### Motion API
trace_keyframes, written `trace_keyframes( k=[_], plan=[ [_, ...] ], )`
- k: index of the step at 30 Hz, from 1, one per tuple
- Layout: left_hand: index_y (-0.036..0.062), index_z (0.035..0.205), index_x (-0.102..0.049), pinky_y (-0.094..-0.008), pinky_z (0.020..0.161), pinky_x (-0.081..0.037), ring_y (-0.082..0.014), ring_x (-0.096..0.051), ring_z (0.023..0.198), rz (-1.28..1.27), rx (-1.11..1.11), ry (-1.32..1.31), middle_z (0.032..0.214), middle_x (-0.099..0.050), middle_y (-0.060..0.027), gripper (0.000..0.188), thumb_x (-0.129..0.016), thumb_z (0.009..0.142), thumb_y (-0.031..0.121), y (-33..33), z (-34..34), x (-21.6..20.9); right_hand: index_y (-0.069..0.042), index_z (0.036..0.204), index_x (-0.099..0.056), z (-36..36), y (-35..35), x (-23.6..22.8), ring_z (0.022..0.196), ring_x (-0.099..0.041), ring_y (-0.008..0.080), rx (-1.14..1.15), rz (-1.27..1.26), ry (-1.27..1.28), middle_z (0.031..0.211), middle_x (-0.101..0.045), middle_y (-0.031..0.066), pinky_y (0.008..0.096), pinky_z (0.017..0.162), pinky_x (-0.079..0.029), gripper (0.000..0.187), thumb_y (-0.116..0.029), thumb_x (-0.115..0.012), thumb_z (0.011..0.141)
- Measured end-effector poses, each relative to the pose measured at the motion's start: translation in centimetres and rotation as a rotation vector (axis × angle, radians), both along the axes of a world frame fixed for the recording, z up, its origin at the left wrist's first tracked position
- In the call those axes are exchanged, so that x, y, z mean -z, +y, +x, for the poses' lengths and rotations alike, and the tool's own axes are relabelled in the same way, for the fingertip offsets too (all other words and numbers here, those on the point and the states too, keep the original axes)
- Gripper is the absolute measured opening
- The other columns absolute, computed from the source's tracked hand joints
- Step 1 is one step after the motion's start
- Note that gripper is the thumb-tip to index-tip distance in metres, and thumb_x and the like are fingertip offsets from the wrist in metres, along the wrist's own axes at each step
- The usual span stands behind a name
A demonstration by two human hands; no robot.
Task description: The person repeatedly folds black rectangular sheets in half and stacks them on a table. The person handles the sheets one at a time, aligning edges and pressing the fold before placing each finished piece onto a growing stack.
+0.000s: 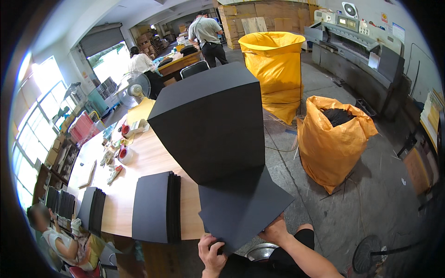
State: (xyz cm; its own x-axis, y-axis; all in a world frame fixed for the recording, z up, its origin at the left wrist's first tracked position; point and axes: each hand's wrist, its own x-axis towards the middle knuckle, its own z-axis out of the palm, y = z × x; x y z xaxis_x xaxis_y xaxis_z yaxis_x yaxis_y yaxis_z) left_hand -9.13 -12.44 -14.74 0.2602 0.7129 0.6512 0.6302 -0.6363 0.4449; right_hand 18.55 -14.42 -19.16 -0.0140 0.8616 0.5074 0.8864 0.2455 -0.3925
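Note:
A flat black card sheet (245, 211) is tilted in front of me, over the table's near right corner. My right hand (277, 230) grips its right edge, fingers mostly hidden beneath. At the near left corner my left hand (212, 254) is closed, with curled fingers against the sheet's edge. Directly behind the sheet rises a tall black block (208, 132), looking like a high pile of card; where it meets the sheet is hard to make out. Left of it on the wooden table (119, 204) lies a lower stack of black boards (155, 208).
Another black stack (92, 208) sits farther left, near a seated person (67, 245). Tape rolls (124, 155) and gloves (113, 173) lie on the table. Two yellow-orange sacks (333, 143) stand right, before a large machine (357, 46). A fan (134, 88) and two people are behind.

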Motion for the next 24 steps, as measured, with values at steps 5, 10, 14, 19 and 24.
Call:
trace_keyframes(
  k=[5, 10, 14, 19, 24],
  plan=[
    [0.0069, 0.106, -0.065, -0.0425, 0.086, -0.059, -0.0155, -0.071, 0.091, -1.229, -0.18, -1.345, 0.092, -0.068, -0.0038, 0.022, -0.069, 0.111, 0.028, -0.4, -0.6, 4.0, -0.02, 0.121, -0.08, 0.1, 0.9, 1.1, 0.127, -0.065, 0.0328, -0.018, 0.011, -0.026, 0.129, -0.074, 0.0064, 0.0576, 0.113, -0.041, 0.05, -0.031, -0.091, 0.074],
    [-0.0053, 0.133, -0.067, -0.0375, 0.098, -0.059, -0.0224, -0.072, 0.113, -1.333, 0.081, -1.143, 0.127, -0.076, -0.0116, 0.033, -0.073, 0.104, 0.01, 0.4, 0.0, -0.1, -0.02, 0.121, -0.08, 0.1, 0.5, 1.2, 0.131, -0.064, 0.0329, 0.007, -0.03, -0.029, 0.129, -0.074, 0.0067, 0.0573, 0.115, -0.039, 0.048, -0.031, -0.089, 0.076],
    [-0.0057, 0.132, -0.067, -0.0421, 0.097, -0.062, -0.0275, -0.075, 0.109, -1.094, -0.073, -1.076, 0.125, -0.076, -0.0141, 0.031, -0.071, 0.101, 0.002, -1.2, -7.4, -3.5, -0.018, 0.125, -0.078, 0.0, 0.7, -1.9, 0.143, -0.058, 0.0342, -0.026, 0.072, -0.109, 0.135, -0.071, 0.0091, 0.0574, 0.12, -0.035, 0.047, -0.035, -0.087, 0.082],
    [-0.0038, 0.156, -0.05, -0.0469, 0.115, -0.052, -0.0298, -0.065, 0.132, -0.706, -0.084, -1.295, 0.15, -0.063, -0.0156, 0.048, -0.061, 0.11, 0.008, 0.8, -16.3, -4.9, -0.018, 0.134, -0.076, -0.7, 0.6, -2.1, 0.147, -0.053, 0.0365, 0.032, 0.065, -0.077, 0.151, -0.064, 0.0143, 0.0573, 0.124, -0.031, 0.049, -0.046, -0.079, 0.094],
    [-0.0022, 0.152, -0.051, -0.0504, 0.107, -0.057, -0.03, -0.067, 0.126, -0.672, -0.057, -1.362, 0.145, -0.064, -0.0134, 0.045, -0.063, 0.115, 0.02, 8.8, -19.7, -3.5, -0.018, 0.138, -0.074, -0.5, 0.4, -2.5, 0.148, -0.052, 0.0363, 0.012, 0.038, -0.071, 0.153, -0.063, 0.0144, 0.0572, 0.125, -0.031, 0.052, -0.045, -0.08, 0.094]
  ],
)
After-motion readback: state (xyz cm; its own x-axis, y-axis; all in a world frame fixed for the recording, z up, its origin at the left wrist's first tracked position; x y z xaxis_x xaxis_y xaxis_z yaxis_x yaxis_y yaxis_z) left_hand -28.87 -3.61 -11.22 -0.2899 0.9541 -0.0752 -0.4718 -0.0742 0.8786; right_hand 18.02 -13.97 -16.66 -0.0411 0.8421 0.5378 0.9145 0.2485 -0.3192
